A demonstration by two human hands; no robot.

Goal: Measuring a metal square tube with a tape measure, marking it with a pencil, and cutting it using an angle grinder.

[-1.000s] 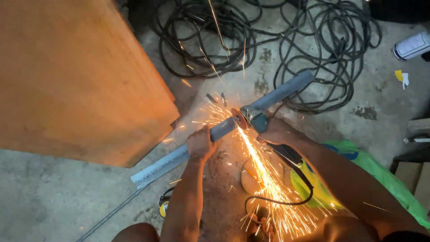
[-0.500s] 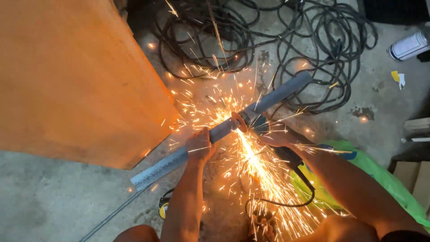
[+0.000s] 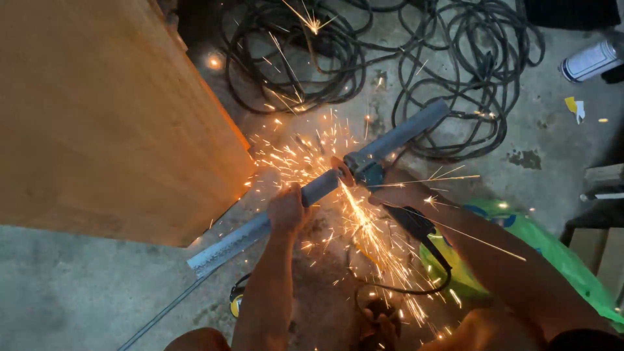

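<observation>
Head view:
Left hand [image 3: 288,209]: fingers closed around the pipe [image 3: 390,140], mid-length.
Right hand [image 3: 398,195]: gripped the grinder [image 3: 364,170], disc at the pipe, sparks flying.
Pipe: lay slanted over the floor [image 3: 78,292], beside the wooden board [image 3: 97,110].
Background: cables [image 3: 455,58], green bag [image 3: 552,260], spray can [image 3: 588,60].

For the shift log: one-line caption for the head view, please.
Left hand grips a grey pipe while right hand runs an angle grinder across it, throwing sparks.
</observation>
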